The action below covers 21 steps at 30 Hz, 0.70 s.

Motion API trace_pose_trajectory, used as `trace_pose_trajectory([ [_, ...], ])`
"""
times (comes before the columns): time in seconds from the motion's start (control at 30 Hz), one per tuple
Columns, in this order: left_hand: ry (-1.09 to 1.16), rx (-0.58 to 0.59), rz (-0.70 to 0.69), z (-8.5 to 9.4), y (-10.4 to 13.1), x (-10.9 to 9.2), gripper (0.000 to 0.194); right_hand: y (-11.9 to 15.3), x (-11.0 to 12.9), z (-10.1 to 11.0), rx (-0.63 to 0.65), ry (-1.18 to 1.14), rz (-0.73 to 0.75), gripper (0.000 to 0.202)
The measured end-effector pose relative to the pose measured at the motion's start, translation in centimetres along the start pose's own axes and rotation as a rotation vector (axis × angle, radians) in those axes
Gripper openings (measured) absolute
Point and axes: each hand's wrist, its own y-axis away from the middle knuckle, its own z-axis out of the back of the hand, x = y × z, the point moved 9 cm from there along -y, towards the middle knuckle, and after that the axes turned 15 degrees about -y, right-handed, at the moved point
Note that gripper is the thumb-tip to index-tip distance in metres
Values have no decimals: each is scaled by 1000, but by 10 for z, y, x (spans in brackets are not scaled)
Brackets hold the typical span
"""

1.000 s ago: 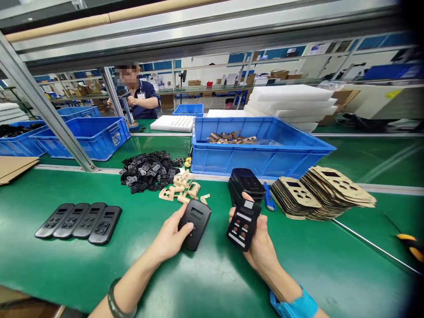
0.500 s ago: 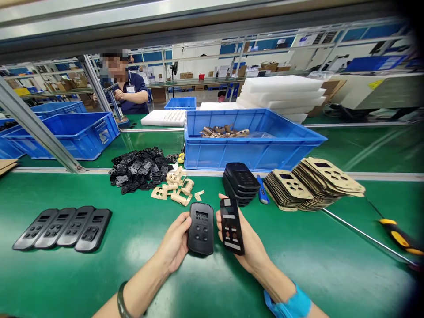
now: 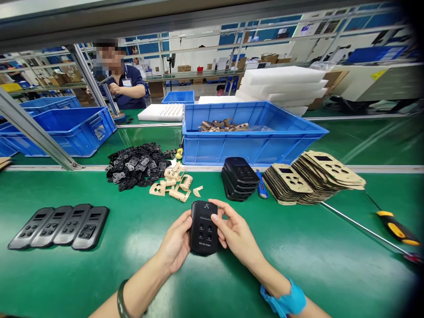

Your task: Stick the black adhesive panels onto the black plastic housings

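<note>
My left hand [image 3: 177,240] is closed round the left side of a black plastic casing, of which only the edges show. Over its front lies a glossy black face panel [image 3: 204,223] with four round button marks and small white print. My right hand [image 3: 233,227] pinches the panel's right edge, thumb on its face and fingers behind. Casing and panel are lined up; whether they touch all over I cannot tell. To the left, several black casings [image 3: 89,227] overlap in a row. Behind my hands stands a stack of black units [image 3: 240,176] with panels on.
Small black plates [image 3: 137,165] lie heaped beside peeled beige backing pieces [image 3: 179,183]. Stacked beige-backed panels [image 3: 291,181], a blue cutter [image 3: 261,185] and a screwdriver [image 3: 395,227] are on the right. A blue bin [image 3: 245,148] stands behind; a person [image 3: 127,86] works across the bench.
My right hand has moved left and turned the panel over, from its adhesive-backed side to its printed face, and laid it on the casing. My left hand keeps its hold.
</note>
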Motion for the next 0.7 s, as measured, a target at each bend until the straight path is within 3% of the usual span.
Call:
trace_pose_trajectory([
  [0.4,-2,-5,-25,1,1,1,38,2,-6,2,4,134,27,41],
  [0.7,-162,23,-134,-3,2,-5,49,1,-7,7,-25,206,47,47],
])
